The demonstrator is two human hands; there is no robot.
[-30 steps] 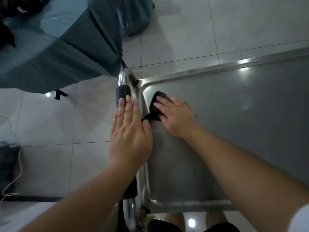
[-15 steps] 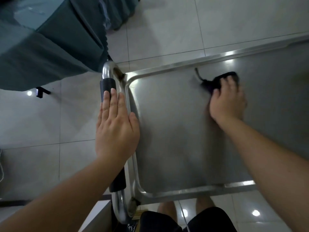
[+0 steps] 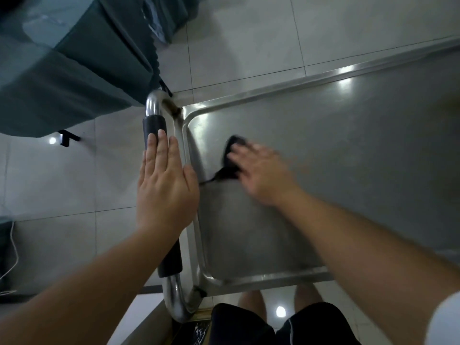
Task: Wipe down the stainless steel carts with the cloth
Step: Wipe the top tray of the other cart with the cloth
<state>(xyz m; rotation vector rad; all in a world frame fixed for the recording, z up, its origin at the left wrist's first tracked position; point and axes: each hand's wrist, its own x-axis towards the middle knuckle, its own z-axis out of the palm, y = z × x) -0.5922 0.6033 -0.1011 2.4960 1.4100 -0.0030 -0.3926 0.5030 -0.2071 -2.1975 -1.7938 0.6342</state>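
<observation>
A stainless steel cart (image 3: 348, 135) fills the right half of the view, its flat top shelf rimmed by a raised edge. A dark cloth (image 3: 230, 155) lies on the shelf near the left rim. My right hand (image 3: 261, 170), blurred by motion, presses flat on the cloth with straight fingers. My left hand (image 3: 165, 185) rests flat, fingers straight and together, on the cart's handle bar (image 3: 154, 125), a steel tube with a black grip.
A table draped in teal cloth (image 3: 62, 70) stands at the upper left, close to the cart's handle. Pale floor tiles (image 3: 249, 46) surround the cart. A white cable (image 3: 13, 245) lies at the far left. My legs in black shorts (image 3: 249, 324) are below the cart's near edge.
My right hand swept the cloth from the left rim out to the right across the shelf, then back to the left near the rim. My left hand stayed on the handle.
</observation>
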